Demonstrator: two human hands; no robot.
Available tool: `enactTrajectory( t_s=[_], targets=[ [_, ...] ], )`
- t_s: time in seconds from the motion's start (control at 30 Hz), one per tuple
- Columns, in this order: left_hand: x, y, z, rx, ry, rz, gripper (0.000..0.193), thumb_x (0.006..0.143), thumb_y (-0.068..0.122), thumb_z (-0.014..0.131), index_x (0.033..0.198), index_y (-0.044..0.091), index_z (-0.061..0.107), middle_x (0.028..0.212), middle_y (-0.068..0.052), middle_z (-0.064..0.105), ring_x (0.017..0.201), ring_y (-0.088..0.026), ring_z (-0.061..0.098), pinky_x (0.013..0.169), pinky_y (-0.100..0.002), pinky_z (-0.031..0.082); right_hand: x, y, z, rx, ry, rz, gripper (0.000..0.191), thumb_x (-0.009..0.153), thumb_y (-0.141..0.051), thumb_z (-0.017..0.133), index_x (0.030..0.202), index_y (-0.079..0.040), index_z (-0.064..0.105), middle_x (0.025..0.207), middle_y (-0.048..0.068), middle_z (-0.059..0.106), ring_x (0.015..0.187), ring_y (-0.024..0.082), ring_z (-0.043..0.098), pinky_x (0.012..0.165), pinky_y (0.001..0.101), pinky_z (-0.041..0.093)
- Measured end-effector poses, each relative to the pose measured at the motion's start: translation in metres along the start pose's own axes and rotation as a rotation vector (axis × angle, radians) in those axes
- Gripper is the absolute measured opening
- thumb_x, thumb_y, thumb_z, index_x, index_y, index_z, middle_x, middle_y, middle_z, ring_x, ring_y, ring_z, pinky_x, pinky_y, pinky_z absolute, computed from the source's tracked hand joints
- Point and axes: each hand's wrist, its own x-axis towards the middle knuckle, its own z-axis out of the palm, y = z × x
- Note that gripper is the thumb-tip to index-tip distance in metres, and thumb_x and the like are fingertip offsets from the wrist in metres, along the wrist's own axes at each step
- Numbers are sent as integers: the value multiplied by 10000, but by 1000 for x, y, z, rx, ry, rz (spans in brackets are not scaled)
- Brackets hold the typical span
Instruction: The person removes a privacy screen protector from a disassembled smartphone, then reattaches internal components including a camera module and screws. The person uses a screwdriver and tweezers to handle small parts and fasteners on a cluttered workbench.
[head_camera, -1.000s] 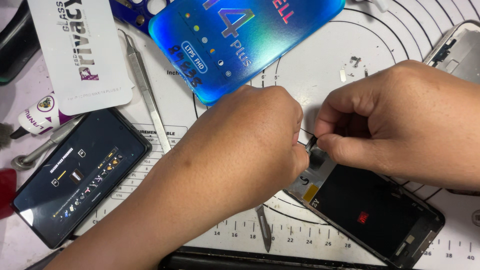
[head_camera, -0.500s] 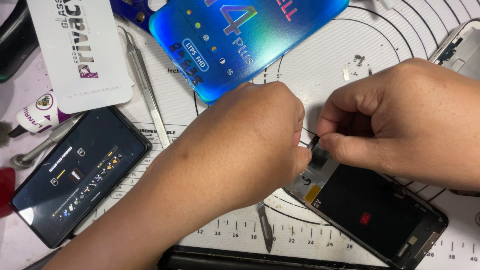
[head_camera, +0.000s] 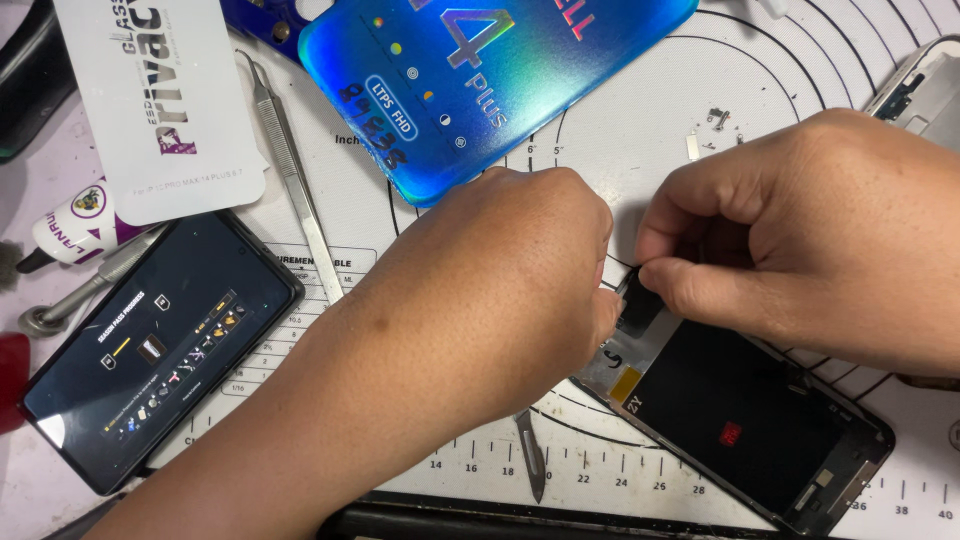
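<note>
Both hands meet over the near-right of the white mat (head_camera: 640, 120), at the top edge of a bare phone screen panel (head_camera: 745, 420); the right hand (head_camera: 800, 235) pinches a small black flex strip (head_camera: 640, 300) there. The left hand (head_camera: 500, 290) is curled into a fist touching the same spot; whether it grips anything I cannot tell. A lit phone (head_camera: 160, 350) lies far left, tweezers (head_camera: 295, 185) beside it.

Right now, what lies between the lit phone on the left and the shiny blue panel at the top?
In the head view, metal tweezers lie on the white mat between the lit phone and the blue panel.
</note>
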Motion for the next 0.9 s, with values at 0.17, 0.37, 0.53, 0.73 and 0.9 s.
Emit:
enactTrajectory(
  t_s=[0.17, 0.37, 0.53, 0.73, 0.9],
  targets=[
    [2, -1, 2, -1, -19, -29, 193, 924, 222, 686, 871, 36, 692, 706, -135, 715, 651, -230, 748, 600, -360, 612, 7, 17, 9, 49, 84, -43, 154, 875, -346, 827, 963, -219, 828, 800, -30, 771, 702, 75, 748, 678, 238, 604],
    [5, -10, 10, -7, 112, 123, 176, 888, 201, 705, 843, 31, 725, 767, -177, 739, 730, -295, 764, 700, -398, 609, 6, 57, 19, 62, 382, -371, 245, 786, -316, 845, 1000, -201, 815, 706, -3, 722, 529, 131, 658, 502, 322, 528],
    [7, -14, 14, -17, 117, 132, 188, 869, 211, 712, 863, 23, 710, 804, -198, 735, 763, -315, 765, 698, -418, 619, -17, 79, 68, 22, 659, -774, 381, 722, -203, 789, 1096, -127, 791, 757, 22, 697, 628, 146, 680, 524, 325, 531],
    [9, -16, 15, -31, 113, 128, 204, 866, 217, 720, 866, 13, 711, 825, -205, 734, 763, -325, 762, 700, -423, 616, -23, 88, 113, -210, 776, -750, 627, 773, -345, 762, 1383, -214, 702, 847, 2, 602, 753, 187, 602, 630, 377, 501],
    [10, -17, 16, -46, 100, 136, 208, 860, 222, 713, 838, 15, 711, 793, -203, 731, 728, -325, 759, 686, -423, 610, -16, 90, 116, -226, 688, -757, 643, 777, -403, 737, 1394, -239, 658, 859, 3, 607, 763, 168, 599, 654, 385, 519]
  ],
)
